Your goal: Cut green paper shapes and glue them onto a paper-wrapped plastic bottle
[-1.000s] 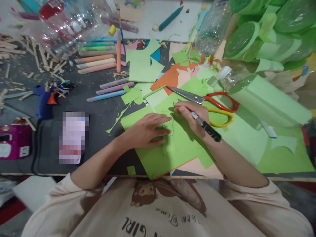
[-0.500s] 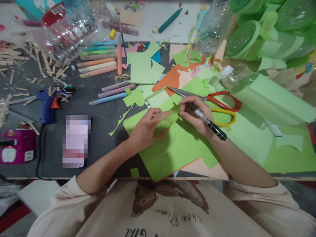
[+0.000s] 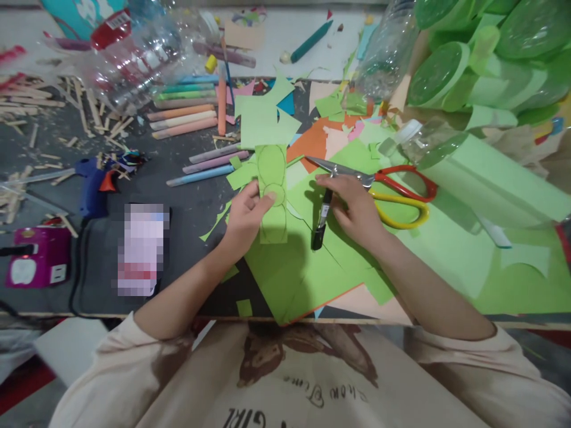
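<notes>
My left hand [image 3: 248, 217] holds a narrow light-green paper strip [image 3: 273, 166] by its left side, thumb pressed on its face. Drawn on the strip are dark curved outlines, with a round one near the middle. My right hand [image 3: 354, 208] has a black marker pen [image 3: 323, 217] at its fingers, silver end up and black end down toward me. The index finger crosses over the pen near its upper end. Scissors [image 3: 401, 175] with red and yellow handles lie beside my right hand, partly behind it. Beneath both hands are green paper sheets [image 3: 294, 285].
Coloured pens [image 3: 182, 128] and wooden sticks [image 3: 107, 128] lie at the left, near a blue glue gun [image 3: 93, 190], a phone [image 3: 141, 249] and a magenta box [image 3: 40, 258]. Clear bottles [image 3: 134, 65] stand behind. Green-papered bottles [image 3: 495, 172] are on the right.
My left hand has lifted the paper strip from the sheets and moved left with it. The marker pen in my right hand has swung from slanting right to nearly upright in the picture.
</notes>
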Tool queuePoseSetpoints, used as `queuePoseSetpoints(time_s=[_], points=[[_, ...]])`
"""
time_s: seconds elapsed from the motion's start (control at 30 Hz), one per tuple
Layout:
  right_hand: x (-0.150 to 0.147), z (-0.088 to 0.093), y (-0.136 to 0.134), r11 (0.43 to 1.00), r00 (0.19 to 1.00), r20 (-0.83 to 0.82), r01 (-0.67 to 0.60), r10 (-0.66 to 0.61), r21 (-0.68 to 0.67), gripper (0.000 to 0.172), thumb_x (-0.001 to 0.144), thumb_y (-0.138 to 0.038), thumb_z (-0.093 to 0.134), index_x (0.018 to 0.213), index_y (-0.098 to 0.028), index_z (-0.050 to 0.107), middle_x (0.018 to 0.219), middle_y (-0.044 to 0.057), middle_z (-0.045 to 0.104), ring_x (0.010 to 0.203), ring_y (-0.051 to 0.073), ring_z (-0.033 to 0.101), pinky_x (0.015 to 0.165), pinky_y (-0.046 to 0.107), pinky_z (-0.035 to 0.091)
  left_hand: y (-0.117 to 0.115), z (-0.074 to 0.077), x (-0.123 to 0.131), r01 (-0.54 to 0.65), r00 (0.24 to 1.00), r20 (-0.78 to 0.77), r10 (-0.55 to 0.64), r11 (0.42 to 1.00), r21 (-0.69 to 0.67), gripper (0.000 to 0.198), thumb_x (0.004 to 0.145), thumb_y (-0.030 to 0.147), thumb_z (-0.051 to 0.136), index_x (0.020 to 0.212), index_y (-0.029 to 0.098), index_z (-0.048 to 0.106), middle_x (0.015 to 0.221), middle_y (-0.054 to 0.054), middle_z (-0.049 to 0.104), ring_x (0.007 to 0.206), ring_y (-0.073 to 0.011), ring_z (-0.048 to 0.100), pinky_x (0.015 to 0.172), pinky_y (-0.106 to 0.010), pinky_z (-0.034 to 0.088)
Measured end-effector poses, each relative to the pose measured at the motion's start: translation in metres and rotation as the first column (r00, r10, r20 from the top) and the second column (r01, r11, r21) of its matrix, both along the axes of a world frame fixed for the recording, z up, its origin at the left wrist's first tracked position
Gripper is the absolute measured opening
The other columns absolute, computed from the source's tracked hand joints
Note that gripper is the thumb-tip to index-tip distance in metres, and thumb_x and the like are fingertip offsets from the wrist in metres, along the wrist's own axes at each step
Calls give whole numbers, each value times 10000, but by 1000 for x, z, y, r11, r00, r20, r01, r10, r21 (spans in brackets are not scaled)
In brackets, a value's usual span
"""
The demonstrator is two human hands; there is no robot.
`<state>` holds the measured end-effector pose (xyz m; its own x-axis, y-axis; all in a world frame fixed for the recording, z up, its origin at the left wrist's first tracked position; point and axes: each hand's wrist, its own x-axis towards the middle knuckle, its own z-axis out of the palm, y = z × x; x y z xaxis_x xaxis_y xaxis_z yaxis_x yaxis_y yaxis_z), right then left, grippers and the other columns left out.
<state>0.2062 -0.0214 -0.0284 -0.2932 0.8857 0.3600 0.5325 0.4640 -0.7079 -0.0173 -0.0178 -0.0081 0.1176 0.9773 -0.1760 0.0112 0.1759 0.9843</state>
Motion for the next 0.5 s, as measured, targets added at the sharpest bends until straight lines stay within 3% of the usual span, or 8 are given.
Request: queuePoseSetpoints(time_s=[0.1,0.17,0.27,0.33,0.4,0.5], points=[[0,-3,0,997,998,55,-16,12,74,427,953,-155,417,1312,-345,551,1241,71,690,1137,268,653,936,481,549,1,-1,0,-32,998,46,34,999,-43,399,755,511,743,987,226,588,525,93,492,358,-70,352,385,-223,316],[0,-5,-1,996,997,48,59,-62,62,415,955,-224,476,1356,-328,502,1112,75,695,1010,267,668,879,470,563,1,2,0,-36,998,44,39,997,-69,410,729,475,791,973,223,579,460,117,476,321,-69,362,367,-211,334],[0,-5,-3,985,985,18,171,-171,13,348,934,-346,576,1273,-292,522,876,27,635,766,224,618,758,421,563,-1,7,0,-21,1000,0,21,996,-91,364,712,462,822,810,201,588,405,92,507,340,-78,443,385,-194,384],[-1,-3,-4,980,980,-19,200,-200,-24,273,945,-416,572,1184,-285,549,830,10,609,714,204,591,732,392,547,-2,9,1,-8,999,-37,4,995,-96,386,721,470,808,622,183,570,400,44,534,360,-74,465,400,-195,403],[-5,2,-7,983,983,-55,174,-177,-56,246,977,-469,509,1127,-280,559,828,14,622,721,197,602,724,368,531,-4,10,2,-11,998,-65,4,995,-97,447,741,456,776,485,178,539,402,12,541,381,-76,487,429,-202,436],[-14,12,-16,989,992,-90,81,-92,-121,326,997,-539,425,1041,-252,573,781,20,625,671,181,592,644,324,485,-6,11,4,-26,992,-123,13,994,-105,437,762,390,739,433,182,541,413,11,551,410,-89,530,480,-211,485]])
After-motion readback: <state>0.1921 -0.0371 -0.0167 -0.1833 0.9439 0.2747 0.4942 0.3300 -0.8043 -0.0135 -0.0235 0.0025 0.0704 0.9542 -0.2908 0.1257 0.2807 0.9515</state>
